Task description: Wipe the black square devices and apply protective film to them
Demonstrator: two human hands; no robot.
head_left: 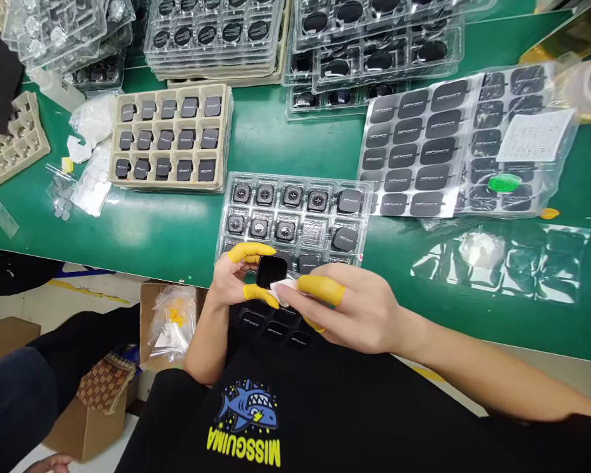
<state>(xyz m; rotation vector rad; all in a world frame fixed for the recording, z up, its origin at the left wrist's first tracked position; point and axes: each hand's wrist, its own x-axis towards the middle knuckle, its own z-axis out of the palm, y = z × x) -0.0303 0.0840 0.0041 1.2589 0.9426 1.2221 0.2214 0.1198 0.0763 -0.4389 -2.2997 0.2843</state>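
Left grip [225, 279], one, in yellow finger covers: grasping a dark square watch body [272, 269] by its edges, the piece lying between thumb and fingers. Right grip [362, 305], one: pinching a white cloth [284, 290] at the watch's lower right corner, both hands at the near edge of the green tabletop [177, 226]. Outward: clear compartment tray [314, 233] just beyond, open room to either side; beige tray [165, 184] left, black label sheets [431, 151] right.

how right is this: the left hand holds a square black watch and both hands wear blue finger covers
The colour is wrong: the finger covers are yellow, not blue, as the head view shows. The left hand does hold a square black watch, and it and the right hand both wear covers.
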